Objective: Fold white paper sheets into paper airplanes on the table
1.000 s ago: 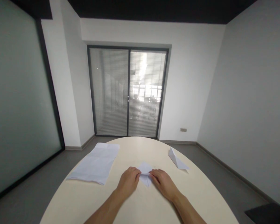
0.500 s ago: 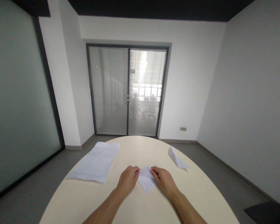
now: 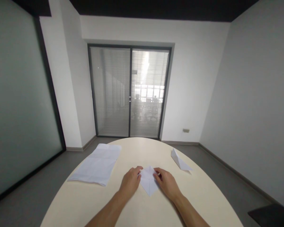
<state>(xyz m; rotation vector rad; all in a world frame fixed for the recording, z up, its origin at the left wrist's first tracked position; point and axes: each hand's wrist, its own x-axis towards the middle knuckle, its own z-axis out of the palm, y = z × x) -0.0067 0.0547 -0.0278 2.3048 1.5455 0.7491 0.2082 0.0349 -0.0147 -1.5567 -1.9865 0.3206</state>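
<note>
A small sheet of white paper (image 3: 149, 182), folded to a diamond with creases across its middle, lies on the table in front of me. At its left corner is my left hand (image 3: 130, 182), thumb and index finger parted around the paper's edge without a visible pinch. My right hand (image 3: 167, 183) rests by the opposite corner, its thumb and index finger also apart and its other fingers curled. The curled fingers hide part of the paper's right side.
A stack of white paper sheets (image 3: 96, 165) lies to the left on the round cream table (image 3: 142, 148). Toward the right edge stands a folded white paper piece (image 3: 180, 162). Beyond the table is a glass door with blinds (image 3: 130, 91). A dark object (image 3: 271, 216) is at lower right.
The thumbs and index fingers of both hands have spread apart from their pinch on the paper's side corners. The paper's upper part looks flatter and wider.
</note>
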